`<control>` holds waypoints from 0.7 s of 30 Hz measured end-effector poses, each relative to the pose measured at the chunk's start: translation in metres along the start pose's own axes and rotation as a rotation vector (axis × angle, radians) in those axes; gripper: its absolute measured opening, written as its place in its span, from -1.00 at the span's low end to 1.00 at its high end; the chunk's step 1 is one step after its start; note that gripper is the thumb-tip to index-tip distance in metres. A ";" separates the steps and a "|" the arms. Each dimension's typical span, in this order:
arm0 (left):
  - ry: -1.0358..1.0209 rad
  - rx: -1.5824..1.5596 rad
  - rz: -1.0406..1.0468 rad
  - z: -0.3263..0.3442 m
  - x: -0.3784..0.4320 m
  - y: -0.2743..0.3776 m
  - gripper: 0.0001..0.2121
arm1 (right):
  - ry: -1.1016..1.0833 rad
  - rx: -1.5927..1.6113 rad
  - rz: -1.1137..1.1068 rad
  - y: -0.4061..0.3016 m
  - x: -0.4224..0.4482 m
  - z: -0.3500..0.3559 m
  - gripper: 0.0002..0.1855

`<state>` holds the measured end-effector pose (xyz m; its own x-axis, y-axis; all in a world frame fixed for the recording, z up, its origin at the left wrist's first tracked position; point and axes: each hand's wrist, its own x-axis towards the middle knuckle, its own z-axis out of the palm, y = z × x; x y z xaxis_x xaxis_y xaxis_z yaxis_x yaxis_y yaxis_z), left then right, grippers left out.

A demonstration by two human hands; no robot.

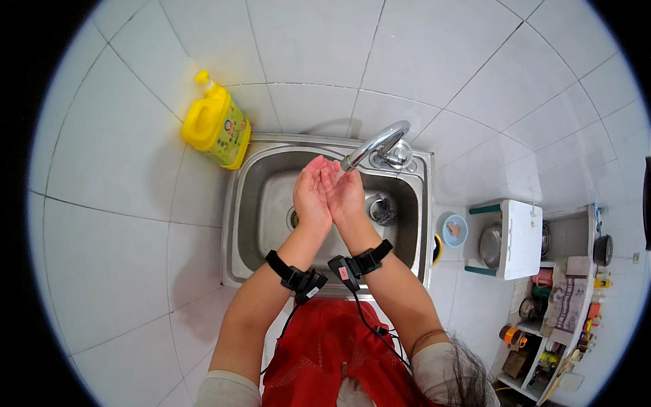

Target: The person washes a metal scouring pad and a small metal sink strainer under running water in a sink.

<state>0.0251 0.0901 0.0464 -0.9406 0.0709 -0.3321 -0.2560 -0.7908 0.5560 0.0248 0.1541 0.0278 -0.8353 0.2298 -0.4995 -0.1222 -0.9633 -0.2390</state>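
Both palms are turned up and cupped side by side over a stainless steel sink [269, 198]. My left hand [313, 193] touches my right hand [346, 193] along the inner edges. A thin stream of water from the chrome faucet [376, 142] runs onto my right palm. Neither hand grips an object. Below and right of my hands, a steel wool scrubber [385, 211] lies in the basin. The drain [293, 217] shows left of my left wrist. Black straps with small devices and cables circle both forearms.
A yellow pump bottle [216, 124] stands at the sink's back left corner, against the tiled wall. Right of the sink are a light blue basin [454, 230], a white stool or small table [521, 239], and shelves [534, 346] holding jars and pots.
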 end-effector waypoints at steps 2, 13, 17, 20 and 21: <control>-0.044 -0.005 0.012 0.006 -0.005 0.003 -0.65 | 0.007 0.012 -0.011 -0.002 -0.002 0.004 -0.79; 0.113 0.021 -0.017 -0.041 -0.040 -0.047 -0.78 | 0.084 -0.153 0.008 -0.002 -0.034 -0.063 -0.81; 0.407 0.401 -0.126 -0.098 -0.061 -0.074 -0.78 | 0.242 -0.413 0.195 0.023 -0.054 -0.123 -0.80; 0.613 0.608 -0.280 -0.145 -0.067 -0.053 -0.69 | 0.333 -0.748 0.447 0.056 -0.079 -0.110 -0.81; 0.605 0.608 -0.276 -0.153 -0.064 -0.047 -0.69 | 0.328 -0.747 0.440 0.065 -0.075 -0.119 -0.81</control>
<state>0.1315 0.0302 -0.0749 -0.5938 -0.2579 -0.7622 -0.6907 -0.3225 0.6473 0.1433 0.0905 -0.0497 -0.5165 0.0022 -0.8563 0.6428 -0.6597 -0.3894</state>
